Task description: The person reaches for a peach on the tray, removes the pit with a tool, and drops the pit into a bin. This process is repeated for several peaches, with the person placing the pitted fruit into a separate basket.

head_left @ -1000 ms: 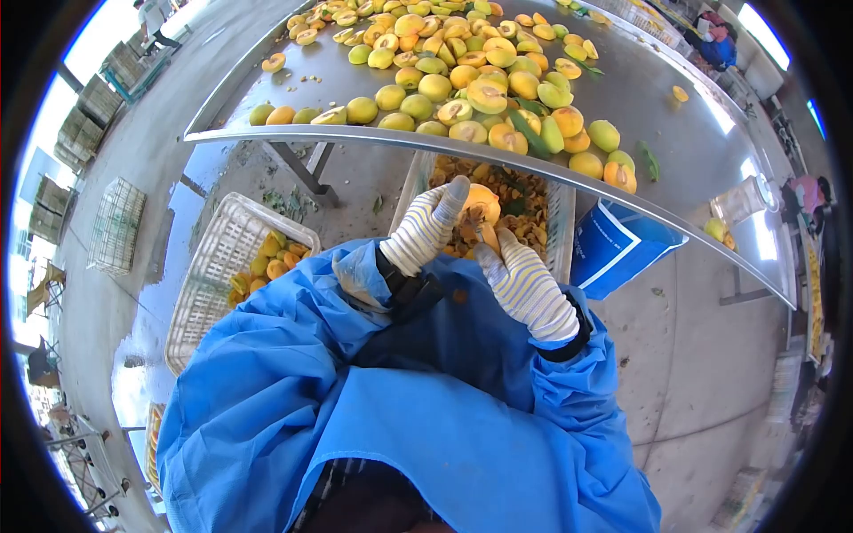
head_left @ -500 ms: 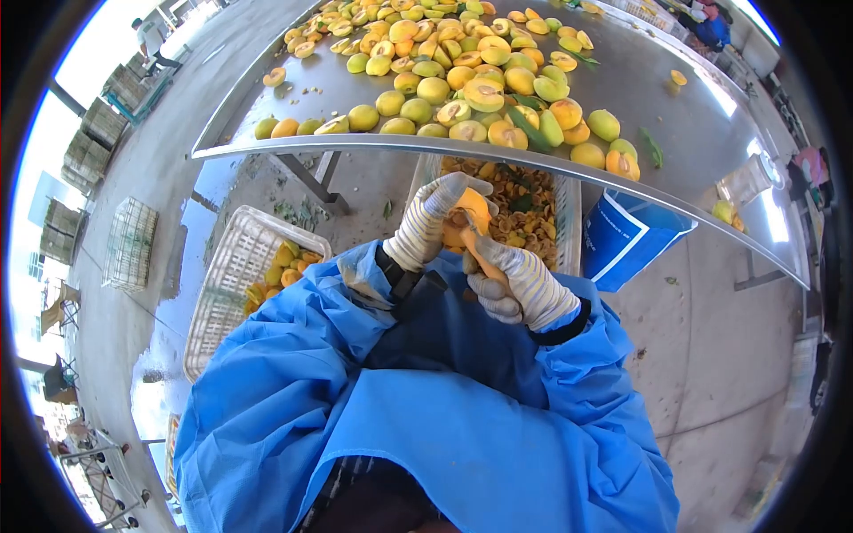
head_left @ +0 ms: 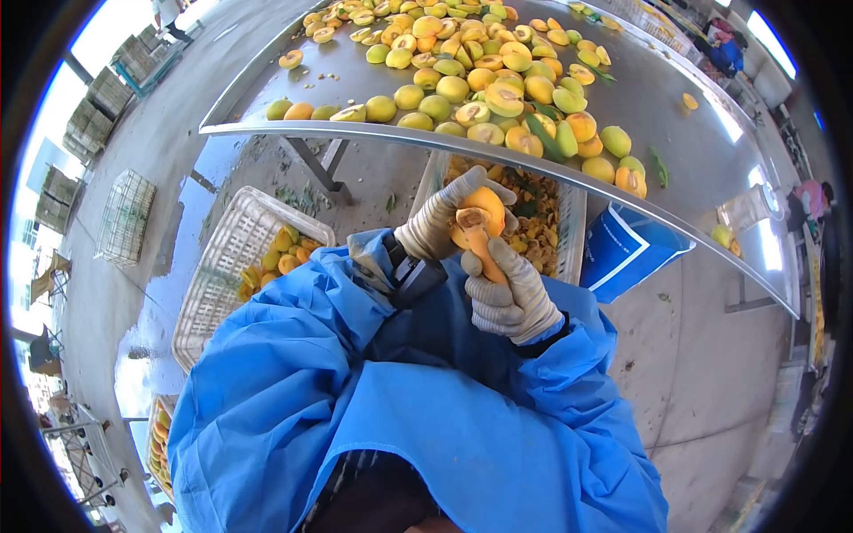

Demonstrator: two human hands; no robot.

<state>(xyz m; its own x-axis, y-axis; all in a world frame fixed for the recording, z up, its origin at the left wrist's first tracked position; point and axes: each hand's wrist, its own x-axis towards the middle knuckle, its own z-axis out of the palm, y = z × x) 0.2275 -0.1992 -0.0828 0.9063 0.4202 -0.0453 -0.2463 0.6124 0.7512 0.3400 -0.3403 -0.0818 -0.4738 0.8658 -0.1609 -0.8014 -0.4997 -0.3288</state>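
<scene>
fruit turned cut-side up; left grip round it, right grip round tool (table edge near)

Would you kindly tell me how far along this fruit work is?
Done: cut pieces lie in the basket, scraps in the crate beneath the table. In hand: the left hand grips a fruit while the right hand holds an orange tool against it. Left: many whole fruits on the table.
</scene>
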